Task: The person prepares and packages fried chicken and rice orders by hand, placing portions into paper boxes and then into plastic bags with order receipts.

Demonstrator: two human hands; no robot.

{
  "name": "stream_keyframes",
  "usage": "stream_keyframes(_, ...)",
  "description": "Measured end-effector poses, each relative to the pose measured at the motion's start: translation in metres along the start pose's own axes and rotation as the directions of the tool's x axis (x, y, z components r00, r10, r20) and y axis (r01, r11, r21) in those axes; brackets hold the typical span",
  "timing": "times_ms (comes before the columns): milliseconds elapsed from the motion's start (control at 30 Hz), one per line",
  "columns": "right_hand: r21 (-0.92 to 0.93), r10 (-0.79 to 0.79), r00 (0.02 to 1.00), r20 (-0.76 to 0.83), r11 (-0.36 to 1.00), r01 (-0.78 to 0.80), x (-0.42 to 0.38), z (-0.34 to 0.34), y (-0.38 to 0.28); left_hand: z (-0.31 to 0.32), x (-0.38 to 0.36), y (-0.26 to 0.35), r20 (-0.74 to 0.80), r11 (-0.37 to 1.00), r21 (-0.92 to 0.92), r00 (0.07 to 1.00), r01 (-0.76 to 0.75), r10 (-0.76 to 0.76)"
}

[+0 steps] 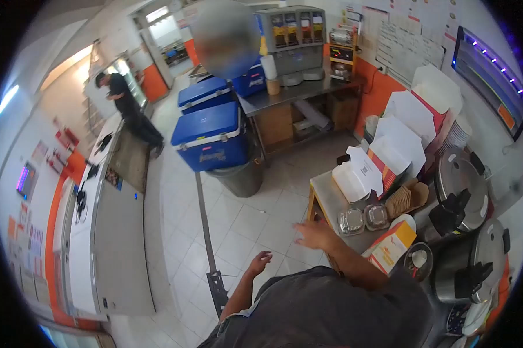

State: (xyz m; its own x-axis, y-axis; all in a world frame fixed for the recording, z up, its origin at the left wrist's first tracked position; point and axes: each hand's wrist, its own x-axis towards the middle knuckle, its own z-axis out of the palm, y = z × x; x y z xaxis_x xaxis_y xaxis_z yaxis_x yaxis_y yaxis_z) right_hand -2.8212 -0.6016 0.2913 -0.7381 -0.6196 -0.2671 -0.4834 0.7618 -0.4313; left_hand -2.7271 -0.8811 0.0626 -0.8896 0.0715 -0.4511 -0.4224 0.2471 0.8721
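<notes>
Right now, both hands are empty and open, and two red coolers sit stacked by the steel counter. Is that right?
Only the colour is wrong. The head view shows two blue coolers by the steel counter. The left hand and right hand are indeed empty and open.

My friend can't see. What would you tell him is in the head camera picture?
A person's right hand reaches toward a steel prep table holding clear lidded cups and an orange carton. The left hand hangs empty over white floor tiles.

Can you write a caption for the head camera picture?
Empty right hand reaches toward clear lidded containers on a steel table; left hand hangs open.
</notes>
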Motion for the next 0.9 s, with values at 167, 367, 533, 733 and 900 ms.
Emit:
stream_keyframes(167, -0.112, -0.083, 0.993, -0.085, 0.991, 0.074, 0.122, -0.095, -0.006, -0.094, 0.03, -0.111, -0.062, 0.909, -0.094, 0.909, 0.406, -0.412)
stream_keyframes(367, 0.209, -0.068, 0.971, -0.231, 0.971, 0.117, 0.228, -0.125, 0.04, -0.21, 0.076, -0.157, 0.09, 0.776, 0.128, 0.772, 0.618, -0.629)
stream_keyframes(533, 0.257, 0.393, 0.919, 0.001, 0.888, -0.381, 0.262, -0.113, 0.114, -0.3, 0.271, -0.095, 0.467, 0.932, 0.037, 0.818, 0.362, -0.336)
stream_keyframes(733, 0.438, 0.648, 0.748, -0.146, 0.72, -0.538, 0.266, -0.137, 0.185, -0.311, 0.504, 0.104, 0.587, 0.775, 0.606, 0.76, -0.181, -0.281)
stream_keyframes(900, 0.483, 0.714, 0.67, -0.202, 0.668, -0.566, 0.264, -0.175, 0.271, -0.222, 0.659, 0.206, 0.707, 0.605, 0.629, 0.682, -0.488, -0.186)
